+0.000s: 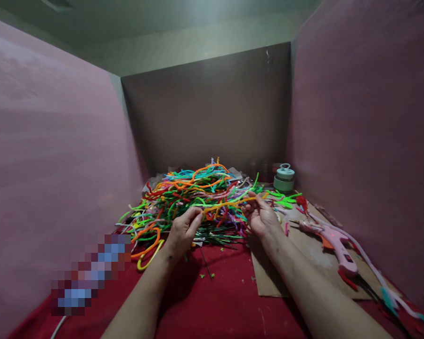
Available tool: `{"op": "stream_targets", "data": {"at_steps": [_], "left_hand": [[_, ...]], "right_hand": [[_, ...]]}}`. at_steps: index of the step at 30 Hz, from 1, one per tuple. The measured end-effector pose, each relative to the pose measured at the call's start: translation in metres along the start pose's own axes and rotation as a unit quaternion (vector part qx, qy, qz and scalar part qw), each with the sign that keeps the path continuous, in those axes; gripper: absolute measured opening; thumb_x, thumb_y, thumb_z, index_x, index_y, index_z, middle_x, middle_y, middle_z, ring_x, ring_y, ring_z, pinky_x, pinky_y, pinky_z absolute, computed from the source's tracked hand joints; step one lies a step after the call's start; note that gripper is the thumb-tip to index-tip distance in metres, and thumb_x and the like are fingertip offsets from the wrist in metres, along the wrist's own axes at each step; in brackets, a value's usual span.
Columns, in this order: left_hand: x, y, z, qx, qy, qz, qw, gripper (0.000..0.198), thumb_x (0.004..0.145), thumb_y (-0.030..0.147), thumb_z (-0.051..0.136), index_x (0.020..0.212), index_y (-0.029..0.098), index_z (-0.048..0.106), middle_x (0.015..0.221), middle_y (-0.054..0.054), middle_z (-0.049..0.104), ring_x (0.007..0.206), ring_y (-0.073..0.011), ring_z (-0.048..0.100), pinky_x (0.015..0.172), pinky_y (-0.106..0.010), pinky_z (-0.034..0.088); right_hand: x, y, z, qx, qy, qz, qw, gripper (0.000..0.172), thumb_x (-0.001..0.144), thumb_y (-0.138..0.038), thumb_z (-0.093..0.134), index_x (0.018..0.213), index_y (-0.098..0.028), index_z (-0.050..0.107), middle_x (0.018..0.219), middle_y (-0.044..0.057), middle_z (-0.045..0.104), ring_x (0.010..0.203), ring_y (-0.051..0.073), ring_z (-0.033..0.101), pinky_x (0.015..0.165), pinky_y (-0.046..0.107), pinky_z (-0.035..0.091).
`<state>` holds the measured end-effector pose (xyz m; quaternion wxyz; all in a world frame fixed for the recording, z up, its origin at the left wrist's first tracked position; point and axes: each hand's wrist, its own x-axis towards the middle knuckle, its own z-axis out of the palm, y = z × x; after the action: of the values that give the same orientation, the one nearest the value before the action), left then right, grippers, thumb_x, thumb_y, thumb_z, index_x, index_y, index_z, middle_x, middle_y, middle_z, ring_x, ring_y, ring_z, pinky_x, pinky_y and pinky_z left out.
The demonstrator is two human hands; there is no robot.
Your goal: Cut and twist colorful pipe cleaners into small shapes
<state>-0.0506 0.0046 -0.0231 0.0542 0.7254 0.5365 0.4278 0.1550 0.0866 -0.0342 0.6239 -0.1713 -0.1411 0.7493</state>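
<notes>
An orange-yellow pipe cleaner (226, 204) stretches between my two hands, in front of a large tangled heap of pipe cleaners (183, 188) in many colours. My left hand (186, 228) pinches its left end between thumb and fingers. On the other side, my right hand (260, 216) grips it near the right end, palm partly turned up with the lower fingers curled. Dark green thin stems (219, 235) lie under the heap, just right of my left hand.
A pink glue gun (330, 238) with its cord lies on a cardboard sheet (272, 278) at right. Behind it stands a pale green lidded container (284, 178). Red cloth (212, 306) covers the table. Pink panels (367, 141) rise at both sides. A blurred patch hides something at left.
</notes>
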Motion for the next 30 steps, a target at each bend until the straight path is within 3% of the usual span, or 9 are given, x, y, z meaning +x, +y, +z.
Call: {"op": "stream_targets", "data": {"at_steps": [8,13,18,23,30], "left_hand": [[0.000,0.001,0.000,0.023,0.011,0.034,0.999,0.021,0.085,0.032,0.044,0.085,0.018,0.060,0.077,0.001,0.061,0.069,-0.0098,0.054,0.064,-0.018,0.041],[-0.002,-0.003,0.006,0.047,0.061,0.107,0.991,0.016,0.084,0.026,0.049,0.091,0.018,0.061,0.084,-0.003,0.066,0.076,-0.0123,0.058,0.070,-0.022,0.044],[-0.005,0.005,0.014,0.123,0.020,0.181,0.976,0.015,0.084,0.023,0.048,0.087,0.018,0.061,0.073,-0.003,0.064,0.068,-0.0133,0.054,0.066,-0.026,0.041],[-0.006,0.014,0.018,0.094,-0.018,0.153,0.984,0.016,0.085,0.024,0.046,0.084,0.018,0.061,0.073,-0.003,0.062,0.070,-0.0138,0.054,0.067,-0.026,0.042],[-0.006,0.023,0.017,-0.021,-0.048,0.047,0.998,0.014,0.082,0.024,0.049,0.084,0.017,0.062,0.081,-0.003,0.064,0.077,-0.0135,0.057,0.072,-0.024,0.044]], "right_hand": [[0.002,-0.002,-0.001,0.019,-0.016,0.009,1.000,0.010,0.081,-0.022,0.054,0.082,-0.016,0.062,0.061,0.002,0.065,0.043,0.008,0.053,0.048,0.022,0.050],[-0.011,0.008,0.006,-0.022,-0.131,0.016,0.991,0.028,0.066,-0.027,0.071,0.090,-0.017,0.061,0.072,0.001,0.066,0.056,0.011,0.059,0.058,0.027,0.052],[-0.028,0.033,0.009,-0.175,-0.215,0.024,0.961,0.028,0.058,-0.023,0.075,0.083,-0.015,0.064,0.065,0.000,0.062,0.050,0.010,0.056,0.054,0.024,0.047],[-0.037,0.041,0.010,-0.304,-0.238,-0.002,0.923,0.017,0.061,-0.026,0.071,0.068,-0.012,0.066,0.060,0.001,0.061,0.048,0.008,0.050,0.050,0.021,0.040],[-0.037,0.039,0.010,-0.309,-0.218,-0.007,0.926,0.007,0.063,-0.020,0.065,0.061,-0.013,0.063,0.051,-0.002,0.055,0.043,0.007,0.045,0.045,0.020,0.034]]}}
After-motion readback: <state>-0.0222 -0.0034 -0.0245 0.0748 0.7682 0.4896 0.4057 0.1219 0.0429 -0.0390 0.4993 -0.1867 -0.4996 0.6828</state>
